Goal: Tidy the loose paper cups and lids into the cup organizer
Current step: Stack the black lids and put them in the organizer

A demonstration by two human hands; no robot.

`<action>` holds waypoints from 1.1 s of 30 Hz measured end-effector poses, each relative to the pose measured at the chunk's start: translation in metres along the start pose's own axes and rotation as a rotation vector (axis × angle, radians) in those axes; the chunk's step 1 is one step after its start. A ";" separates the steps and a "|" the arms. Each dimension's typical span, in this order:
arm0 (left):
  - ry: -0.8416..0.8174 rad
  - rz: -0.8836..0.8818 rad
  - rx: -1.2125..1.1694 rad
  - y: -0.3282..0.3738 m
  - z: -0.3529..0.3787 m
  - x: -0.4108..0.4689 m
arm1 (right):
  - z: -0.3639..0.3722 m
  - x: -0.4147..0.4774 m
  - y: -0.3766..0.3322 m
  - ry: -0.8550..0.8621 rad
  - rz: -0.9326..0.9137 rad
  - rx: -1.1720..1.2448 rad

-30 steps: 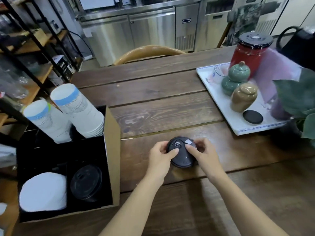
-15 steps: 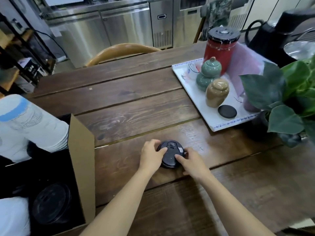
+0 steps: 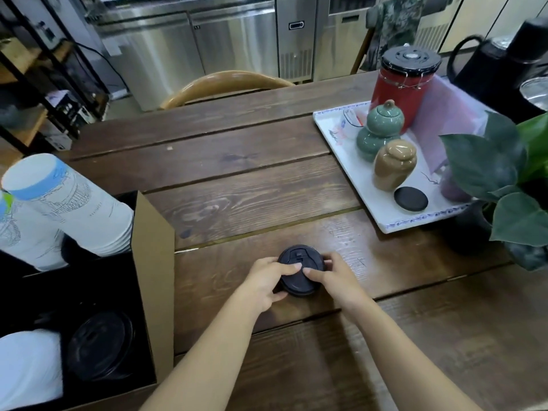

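A small stack of black plastic lids (image 3: pixel 299 262) rests on the wooden table (image 3: pixel 237 179) near its front. My left hand (image 3: pixel 267 280) grips the stack's left side and my right hand (image 3: pixel 333 275) grips its right side, thumbs pressed on top. At the left stands the cardboard cup organizer (image 3: pixel 154 262) with black compartments. It holds two leaning stacks of white paper cups (image 3: pixel 68 203), a stack of black lids (image 3: pixel 102 345) and a white stack (image 3: pixel 26 366) at the front left.
A white tray (image 3: pixel 350 161) at the right carries a red jar (image 3: pixel 403 84), a green gourd jar (image 3: pixel 381 129), a tan jar (image 3: pixel 393 164) and a black coaster (image 3: pixel 410 198). A leafy plant (image 3: pixel 504 185) sits at the right edge. A wooden chair back (image 3: pixel 225 83) lies beyond the table.
The camera view has swung right and back left a little. Both hands stay on the black lids, closing in tighter; a white speck seen on the top lid earlier is gone.
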State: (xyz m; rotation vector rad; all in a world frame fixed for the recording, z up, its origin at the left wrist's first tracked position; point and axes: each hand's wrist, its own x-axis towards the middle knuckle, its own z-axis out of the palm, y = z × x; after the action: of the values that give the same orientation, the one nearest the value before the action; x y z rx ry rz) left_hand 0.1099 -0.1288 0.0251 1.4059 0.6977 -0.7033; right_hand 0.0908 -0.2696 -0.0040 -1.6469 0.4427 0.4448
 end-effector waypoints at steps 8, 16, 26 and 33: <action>-0.026 0.124 -0.144 0.006 -0.028 -0.022 | 0.015 -0.017 -0.029 -0.029 -0.161 0.099; 0.148 0.474 -0.049 0.033 -0.084 -0.088 | 0.062 -0.040 -0.086 -0.111 -0.423 0.049; 0.340 0.621 -0.091 0.019 -0.184 -0.163 | 0.163 -0.079 -0.122 -0.381 -0.493 0.005; 0.449 0.451 -0.139 -0.022 -0.240 -0.182 | 0.222 -0.099 -0.111 -0.530 -0.380 -0.214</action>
State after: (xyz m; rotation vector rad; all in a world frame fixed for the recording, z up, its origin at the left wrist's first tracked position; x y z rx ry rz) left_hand -0.0242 0.1146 0.1438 1.5346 0.7219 0.0192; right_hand 0.0578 -0.0329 0.1159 -1.6875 -0.3180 0.6287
